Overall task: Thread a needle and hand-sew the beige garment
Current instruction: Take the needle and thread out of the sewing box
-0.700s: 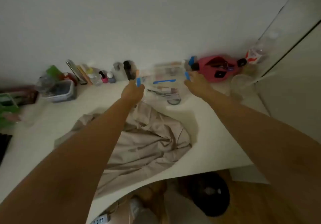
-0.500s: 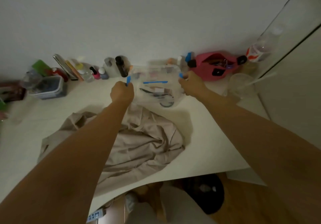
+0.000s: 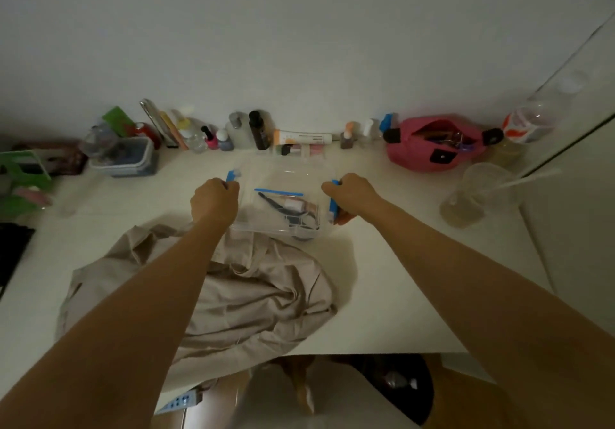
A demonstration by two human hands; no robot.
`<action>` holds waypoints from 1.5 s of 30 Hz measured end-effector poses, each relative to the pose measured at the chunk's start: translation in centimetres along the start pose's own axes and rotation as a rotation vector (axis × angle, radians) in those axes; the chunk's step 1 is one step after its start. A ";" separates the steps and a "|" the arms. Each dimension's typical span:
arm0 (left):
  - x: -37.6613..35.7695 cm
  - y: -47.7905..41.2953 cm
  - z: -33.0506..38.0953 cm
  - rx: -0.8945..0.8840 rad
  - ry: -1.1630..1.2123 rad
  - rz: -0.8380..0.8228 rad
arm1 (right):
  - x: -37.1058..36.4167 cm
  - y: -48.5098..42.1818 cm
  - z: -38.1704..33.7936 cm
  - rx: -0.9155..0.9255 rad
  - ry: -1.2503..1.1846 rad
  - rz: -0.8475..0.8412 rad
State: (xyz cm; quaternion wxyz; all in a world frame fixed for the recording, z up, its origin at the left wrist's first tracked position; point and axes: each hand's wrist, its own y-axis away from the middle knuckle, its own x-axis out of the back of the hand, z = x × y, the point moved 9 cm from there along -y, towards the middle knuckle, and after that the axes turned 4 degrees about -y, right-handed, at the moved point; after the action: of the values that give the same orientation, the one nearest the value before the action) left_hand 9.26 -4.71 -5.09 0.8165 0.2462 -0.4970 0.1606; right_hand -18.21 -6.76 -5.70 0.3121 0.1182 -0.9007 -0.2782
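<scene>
Evidently, these lines cover why each thing is lying or being held as it is.

Box: a clear plastic storage box point(image 3: 283, 209) with blue latches is sitting on the white table point(image 3: 399, 262), just beyond the garment at its 12 o'clock; a zip bag and dark tools are showing through its walls.

Left hand point(image 3: 214, 200): it is closing around the box's left end at 9 o'clock, beside a blue latch point(image 3: 232, 174) that is sticking up.

Right hand point(image 3: 352, 195): it is clamping the right end at 3 o'clock, fingers over the other latch point(image 3: 333, 200).

Reason for grip: holding both ends is probably steadying the box for unlatching, or for drawing it closer.

Garment: the beige garment point(image 3: 239, 292) is lying crumpled at 6 o'clock of the box, its far edge touching the box, likely kept near for sewing.

Needle and thread: neither is showing; presumably they are inside the box.

Clutter: bottles and a pink pouch point(image 3: 432, 146) are lining the wall at 12 to 2 o'clock, well apart from the garment.
</scene>
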 end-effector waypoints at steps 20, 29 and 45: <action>6.1 -1.0 -11.9 0.043 0.182 0.071 | -8.4 2.7 -12.5 0.639 0.058 0.269; 3.8 0.3 -11.5 0.024 0.202 -0.293 | -14.5 2.8 -14.3 0.602 0.452 0.083; 2.4 3.8 1.4 -0.461 0.051 -0.168 | 2.9 1.1 -4.3 0.268 0.117 0.548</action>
State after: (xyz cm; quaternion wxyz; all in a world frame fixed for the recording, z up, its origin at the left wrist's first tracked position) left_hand 7.38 -2.33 -1.52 0.8738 0.0898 -0.4776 -0.0192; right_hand -17.78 -8.79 -0.82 0.4084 -0.0731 -0.9082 -0.0550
